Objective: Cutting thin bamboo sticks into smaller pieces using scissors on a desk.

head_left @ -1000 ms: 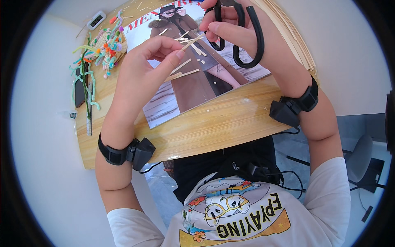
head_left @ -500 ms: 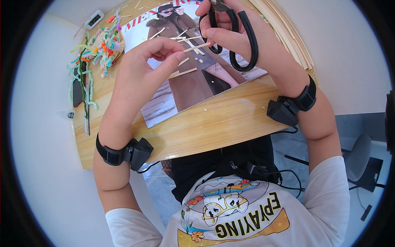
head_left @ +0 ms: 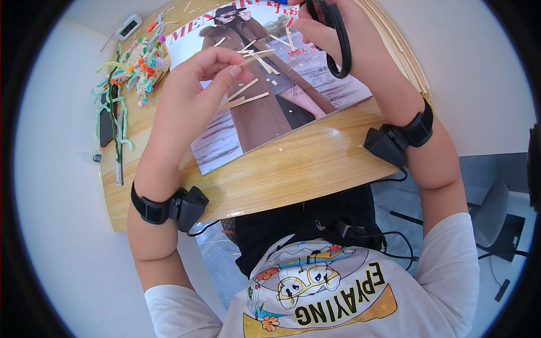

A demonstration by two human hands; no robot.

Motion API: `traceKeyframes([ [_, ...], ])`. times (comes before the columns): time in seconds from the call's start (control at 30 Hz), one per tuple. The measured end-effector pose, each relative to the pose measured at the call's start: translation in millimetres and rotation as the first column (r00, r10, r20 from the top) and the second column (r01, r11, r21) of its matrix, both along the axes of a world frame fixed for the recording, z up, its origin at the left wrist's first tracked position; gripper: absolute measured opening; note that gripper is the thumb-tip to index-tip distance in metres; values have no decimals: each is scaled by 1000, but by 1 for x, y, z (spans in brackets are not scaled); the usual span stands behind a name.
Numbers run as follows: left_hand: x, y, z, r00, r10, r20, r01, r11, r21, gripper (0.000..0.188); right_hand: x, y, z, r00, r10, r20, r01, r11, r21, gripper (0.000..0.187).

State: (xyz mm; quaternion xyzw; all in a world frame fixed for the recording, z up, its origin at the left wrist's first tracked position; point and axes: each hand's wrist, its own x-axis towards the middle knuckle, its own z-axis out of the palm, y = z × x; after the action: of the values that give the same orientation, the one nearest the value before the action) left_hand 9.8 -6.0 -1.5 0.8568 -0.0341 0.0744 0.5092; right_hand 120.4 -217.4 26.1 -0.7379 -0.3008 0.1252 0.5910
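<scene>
My left hand [head_left: 205,84] is over the left part of a magazine [head_left: 265,121], thumb and forefinger pinched together. Whatever lies between those fingertips is too small or hidden to make out. Black-handled scissors [head_left: 341,48] are in my right hand [head_left: 327,39] above the magazine's upper right; their blades do not show clearly. Thin pale wooden strips [head_left: 251,98] lie scattered over the cover, with several tiny cut bits [head_left: 274,83] among them. Some strips lie just below and beside my left fingertips.
Colourful fuzzy craft stems [head_left: 141,65] are heaped at the table's left, beside a dark flat object [head_left: 106,127]. A small digital clock [head_left: 129,26] stands behind them. Long wooden strips [head_left: 394,42] line the right edge of the wooden table [head_left: 270,180].
My right hand and the scissors have moved up and right, away from my left hand. The strip that stuck out of my left fingertips no longer shows there; that hand shifted slightly left.
</scene>
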Motion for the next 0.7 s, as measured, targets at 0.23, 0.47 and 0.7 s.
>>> traceKeyframes([
  [0.23,4,1,-1,995,-75,64,94,921,-377,17,-19,0,15,990,70,-123,-71,997,-7,23],
  [0.47,-1,-1,6,1000,-22,12,25,919,-394,20,-27,8,-24,970,240,-45,-227,955,192,33],
  [0.7,-2,-10,8,998,-63,-12,48,860,-509,20,-29,13,-30,968,226,109,-248,931,268,33],
])
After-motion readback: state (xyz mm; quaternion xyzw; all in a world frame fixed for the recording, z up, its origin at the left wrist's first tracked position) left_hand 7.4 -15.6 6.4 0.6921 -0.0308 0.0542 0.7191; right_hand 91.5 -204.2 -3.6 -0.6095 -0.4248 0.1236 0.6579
